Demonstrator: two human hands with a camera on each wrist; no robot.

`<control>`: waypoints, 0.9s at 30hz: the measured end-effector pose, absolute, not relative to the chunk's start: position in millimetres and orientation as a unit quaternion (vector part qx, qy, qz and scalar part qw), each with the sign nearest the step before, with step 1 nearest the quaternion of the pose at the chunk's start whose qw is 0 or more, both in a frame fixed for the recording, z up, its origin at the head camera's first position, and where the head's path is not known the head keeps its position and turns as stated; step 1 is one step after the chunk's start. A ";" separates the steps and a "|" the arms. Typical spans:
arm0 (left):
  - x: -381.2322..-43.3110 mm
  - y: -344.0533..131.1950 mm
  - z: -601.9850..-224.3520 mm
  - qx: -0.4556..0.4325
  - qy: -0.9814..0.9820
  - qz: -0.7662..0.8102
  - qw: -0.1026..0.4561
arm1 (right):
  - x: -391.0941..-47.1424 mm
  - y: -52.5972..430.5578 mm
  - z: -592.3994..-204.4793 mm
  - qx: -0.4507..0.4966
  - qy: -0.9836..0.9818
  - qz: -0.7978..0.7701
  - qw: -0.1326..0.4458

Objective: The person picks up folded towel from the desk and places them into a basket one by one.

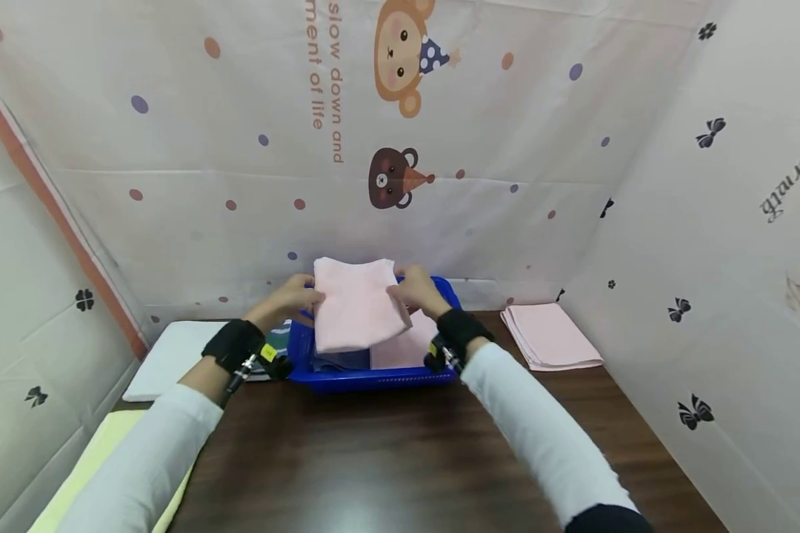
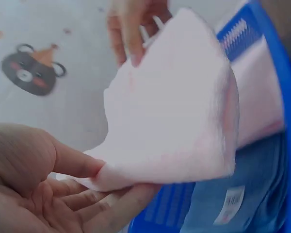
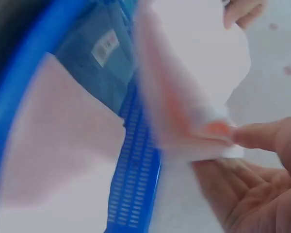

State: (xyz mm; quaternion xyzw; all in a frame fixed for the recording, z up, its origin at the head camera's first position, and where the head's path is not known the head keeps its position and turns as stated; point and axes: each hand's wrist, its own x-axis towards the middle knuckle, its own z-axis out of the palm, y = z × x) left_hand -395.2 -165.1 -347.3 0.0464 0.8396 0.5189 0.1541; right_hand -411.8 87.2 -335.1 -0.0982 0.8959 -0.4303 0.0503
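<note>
A folded pink towel (image 1: 356,305) is held up over a blue plastic basket (image 1: 380,381) by both hands. My left hand (image 1: 295,297) pinches its left edge; in the left wrist view the thumb lies on top and the fingers (image 2: 121,204) beneath. At the opposite edge my right hand (image 1: 418,290) pinches the layered side, thumb above and fingers below, as the right wrist view shows. Inside the basket lie another folded pink cloth (image 3: 63,145) on one side and a folded blue cloth (image 2: 262,170) with a white label (image 2: 230,205) on the other.
On the dark wooden table (image 1: 347,451), a folded pink cloth stack (image 1: 552,337) lies right of the basket. At the left are a white folded item (image 1: 173,359), a green striped cloth (image 1: 279,337) and a pale yellow cloth (image 1: 110,437). Printed sheets (image 1: 173,244) enclose the table.
</note>
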 end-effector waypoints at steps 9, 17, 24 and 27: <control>-424.9 -155.9 -373.9 0.025 0.965 0.245 0.088 | -445.7 57.1 -363.9 -0.030 0.922 -0.330 0.202; -428.4 -135.4 -396.5 0.019 0.988 0.120 0.091 | -441.1 56.9 -386.1 -0.015 0.903 -0.323 0.282; -433.5 -127.7 -406.7 0.015 0.985 0.095 0.142 | -442.3 63.4 -401.5 -0.002 0.903 -0.315 0.293; -441.4 -127.5 -410.9 0.016 0.985 0.088 0.146 | -448.1 64.1 -406.6 -0.011 0.908 -0.302 0.291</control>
